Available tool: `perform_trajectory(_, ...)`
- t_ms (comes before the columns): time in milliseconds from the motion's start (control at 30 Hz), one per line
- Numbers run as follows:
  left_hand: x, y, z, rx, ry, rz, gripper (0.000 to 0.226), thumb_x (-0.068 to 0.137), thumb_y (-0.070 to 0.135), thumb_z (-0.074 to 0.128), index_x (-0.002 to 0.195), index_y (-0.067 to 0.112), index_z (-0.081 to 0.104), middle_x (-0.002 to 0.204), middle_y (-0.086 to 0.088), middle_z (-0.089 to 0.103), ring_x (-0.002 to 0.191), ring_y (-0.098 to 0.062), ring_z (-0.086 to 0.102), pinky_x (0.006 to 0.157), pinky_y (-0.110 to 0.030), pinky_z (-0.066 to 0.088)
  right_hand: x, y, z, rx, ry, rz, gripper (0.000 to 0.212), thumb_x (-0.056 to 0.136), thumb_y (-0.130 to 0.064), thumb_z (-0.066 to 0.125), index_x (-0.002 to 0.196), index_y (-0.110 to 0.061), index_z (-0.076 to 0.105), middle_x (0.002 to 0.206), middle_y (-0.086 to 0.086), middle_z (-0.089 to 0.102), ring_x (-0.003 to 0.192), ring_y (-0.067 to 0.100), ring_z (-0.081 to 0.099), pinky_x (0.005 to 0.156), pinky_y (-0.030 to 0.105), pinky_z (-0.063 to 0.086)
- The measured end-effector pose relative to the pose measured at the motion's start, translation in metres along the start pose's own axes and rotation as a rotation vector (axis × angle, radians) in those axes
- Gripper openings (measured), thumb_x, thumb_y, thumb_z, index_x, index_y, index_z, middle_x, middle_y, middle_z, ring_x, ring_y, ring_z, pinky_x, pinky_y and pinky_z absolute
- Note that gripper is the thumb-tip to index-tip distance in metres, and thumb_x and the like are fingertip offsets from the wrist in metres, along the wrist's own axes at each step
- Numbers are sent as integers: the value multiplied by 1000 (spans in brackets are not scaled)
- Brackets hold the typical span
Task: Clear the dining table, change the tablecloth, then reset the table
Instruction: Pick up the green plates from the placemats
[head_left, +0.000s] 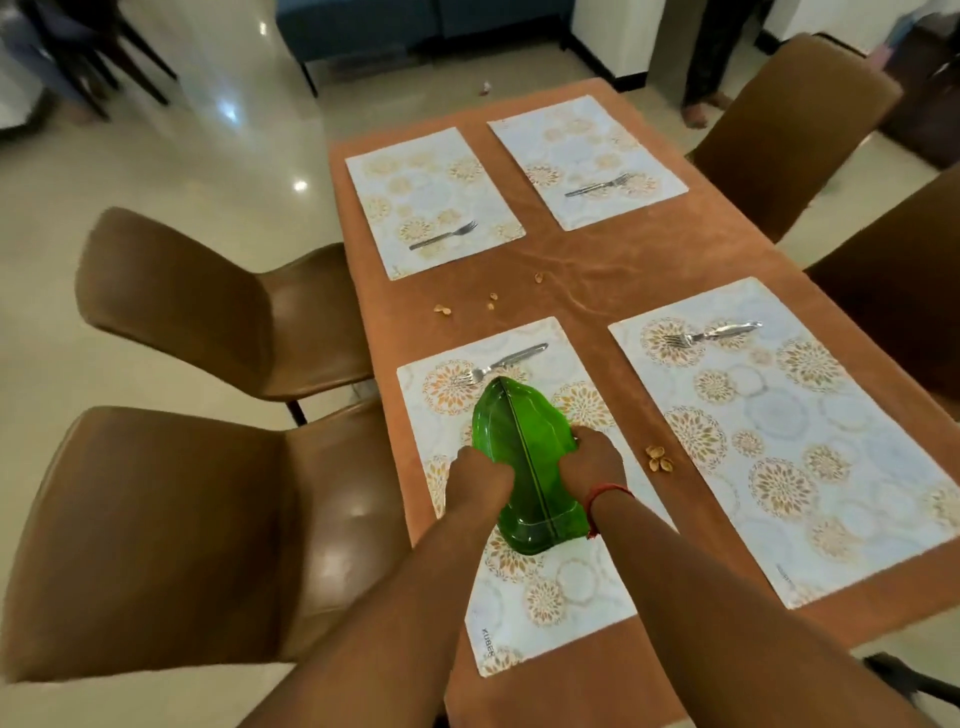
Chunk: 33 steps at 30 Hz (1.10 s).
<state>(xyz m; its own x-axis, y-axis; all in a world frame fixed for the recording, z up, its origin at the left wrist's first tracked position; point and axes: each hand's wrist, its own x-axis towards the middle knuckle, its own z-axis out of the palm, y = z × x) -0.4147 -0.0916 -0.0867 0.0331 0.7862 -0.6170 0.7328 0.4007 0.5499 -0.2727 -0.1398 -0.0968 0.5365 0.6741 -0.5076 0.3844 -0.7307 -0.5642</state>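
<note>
On the table (613, 260), 4 placemats, 4 forks and 1 green leaf-shaped plate (524, 457), gripped by left hand (480, 480) and right hand (595, 460).

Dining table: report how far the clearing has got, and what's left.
Early in the clearing. Done: no plates show on three of the mats.

In hand: the left hand and right hand grip the green leaf plate over the near-left mat.

Left: four forks, one per mat; four mats; scattered nut shells. The brown tablecloth is still on, so changing and resetting remain.
</note>
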Motion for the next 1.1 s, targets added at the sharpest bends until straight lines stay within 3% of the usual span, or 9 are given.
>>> perform_trajectory(100, 0, 1, 6, -10, 31, -49, 20, 81, 15, 59, 99, 7, 54, 98, -10, 61, 90, -33, 66, 72, -41, 60, 4, 1, 3, -52, -11, -7, 49, 87, -13, 53, 135, -13, 55, 135, 13, 57, 124, 38, 50, 104, 44, 43)
perform_trajectory(200, 1, -1, 9, -26, 24, -54, 7, 82, 14, 58, 88, 10, 56, 88, -11, 63, 77, -28, 65, 65, -37, 59, 5, 2, 6, -66, -6, -27, 46, 86, -13, 52, 132, -13, 57, 130, 15, 57, 119, 39, 52, 101, 45, 44)
perform_trajectory(500, 4, -7, 15, -51, 34, -28, 30, 81, 20, 55, 106, 5, 60, 96, -13, 65, 80, -28, 65, 62, -35, 56, 16, 9, -1, -79, -37, -29, 52, 90, -10, 51, 142, -15, 50, 141, 16, 44, 124, 39, 50, 107, 46, 42)
perform_trajectory(600, 6, -8, 14, -72, 36, -15, 28, 87, 17, 55, 112, 6, 54, 96, -9, 62, 77, -21, 60, 54, -27, 45, 21, 11, 0, 6, -47, -16, 53, 87, -6, 50, 139, -17, 53, 135, 15, 52, 113, 35, 58, 99, 45, 49)
perform_trajectory(667, 10, -10, 14, -96, 39, -32, 28, 88, 15, 55, 114, 7, 51, 91, -6, 58, 72, -17, 57, 50, -26, 40, 21, 12, -1, 67, -56, 2, 54, 87, -3, 50, 139, -18, 51, 133, 15, 57, 109, 33, 61, 90, 35, 51)
perform_trajectory(733, 12, -10, 14, -104, 38, -52, 24, 86, 13, 56, 110, 6, 53, 89, -7, 59, 72, -19, 59, 54, -30, 50, 22, 15, 0, 96, -58, 21, 54, 90, 0, 48, 141, -17, 49, 137, 13, 56, 116, 32, 59, 88, 31, 46)
perform_trajectory(800, 17, -11, 14, -95, 33, -49, 18, 82, 10, 55, 99, 7, 57, 93, -12, 63, 80, -28, 64, 69, -44, 61, 22, 16, 1, 107, -54, 24, 53, 91, 2, 46, 141, -16, 50, 139, 12, 55, 120, 32, 56, 91, 31, 45)
perform_trajectory(933, 25, -13, 11, -72, 27, 22, 15, 75, 14, 55, 89, 13, 56, 93, -13, 65, 82, -32, 66, 69, -52, 61, 24, 20, -4, 144, -52, 17, 51, 90, 2, 49, 138, -14, 54, 136, 12, 58, 120, 31, 57, 97, 34, 45)
perform_trajectory(1100, 21, 10, 1, -27, 5, 154, 9, 83, 13, 57, 88, 18, 52, 92, -11, 64, 83, -32, 66, 73, -53, 60, 15, 22, -18, 288, 57, 50, 50, 85, 5, 51, 130, -15, 60, 120, 14, 66, 100, 31, 65, 87, 40, 55)
